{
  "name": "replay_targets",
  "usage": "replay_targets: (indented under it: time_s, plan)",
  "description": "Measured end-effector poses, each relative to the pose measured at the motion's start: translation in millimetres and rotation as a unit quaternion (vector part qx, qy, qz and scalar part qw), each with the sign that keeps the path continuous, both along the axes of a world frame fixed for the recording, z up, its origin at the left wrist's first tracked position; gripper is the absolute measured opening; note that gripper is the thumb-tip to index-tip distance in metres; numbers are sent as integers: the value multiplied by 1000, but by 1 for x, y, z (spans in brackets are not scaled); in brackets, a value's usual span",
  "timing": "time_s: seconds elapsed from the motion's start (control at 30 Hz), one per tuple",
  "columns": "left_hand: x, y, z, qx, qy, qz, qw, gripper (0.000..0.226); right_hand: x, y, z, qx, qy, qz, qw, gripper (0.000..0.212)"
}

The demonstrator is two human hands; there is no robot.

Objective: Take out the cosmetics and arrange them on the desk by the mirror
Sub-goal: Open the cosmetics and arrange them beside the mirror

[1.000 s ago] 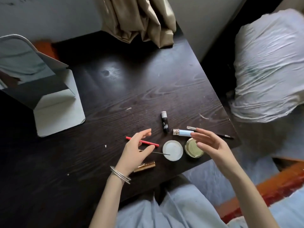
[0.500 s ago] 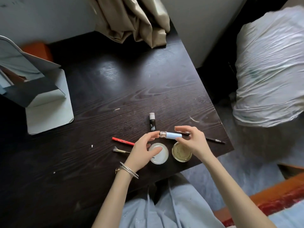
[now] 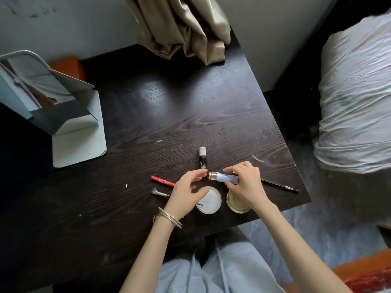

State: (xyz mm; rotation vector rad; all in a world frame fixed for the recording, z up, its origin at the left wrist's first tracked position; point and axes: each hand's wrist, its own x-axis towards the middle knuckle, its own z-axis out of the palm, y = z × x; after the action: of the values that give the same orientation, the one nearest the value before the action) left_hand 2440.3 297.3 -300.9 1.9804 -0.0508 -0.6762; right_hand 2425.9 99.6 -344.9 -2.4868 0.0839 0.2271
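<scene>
My right hand [image 3: 245,182] grips a light blue tube with a rose-gold cap [image 3: 221,177], held level just above the dark desk [image 3: 169,115]. My left hand [image 3: 186,192] hovers open beside the cap end, fingertips close to it, not clearly touching. Under the hands sit a white round jar [image 3: 210,200] and a gold-rimmed round jar [image 3: 236,203]. A black-and-white tube [image 3: 202,158] lies behind them. A red pencil [image 3: 163,180] and a small fan brush [image 3: 159,193] lie to the left. A black pencil [image 3: 279,186] pokes out right of my right hand. The mirror [image 3: 42,87] stands far left.
A beige curtain [image 3: 186,28] hangs over the desk's back edge. The desk's right edge [image 3: 281,123] drops to a gap, with a bed in pale sheets [image 3: 357,92] beyond. An orange object [image 3: 68,66] sits behind the mirror. My lap is below the front edge.
My right hand came down and closed on the blue tube. My left hand moved right, from over the red pencil to the tube's cap end.
</scene>
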Motion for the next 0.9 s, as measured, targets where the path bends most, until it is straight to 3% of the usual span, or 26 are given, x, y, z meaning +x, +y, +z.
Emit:
replay_targets:
  time_s: [0.17,0.4,0.53,0.7,0.9]
  plan:
    - [7,11,6,-6,-48,29,998,48,7,12,34,227,44,-31,972,35]
    - [9,51,31,-36,-91,101,990,39,24,62,72,381,55,-54,921,29]
    - [12,86,44,-48,-119,154,980,31,39,94,82,365,56,16,929,31]
    - [18,134,53,-40,-126,155,979,29,55,134,90,286,15,98,953,32]
    - [27,185,65,-5,-99,113,989,32,64,174,91,243,-2,164,956,32]
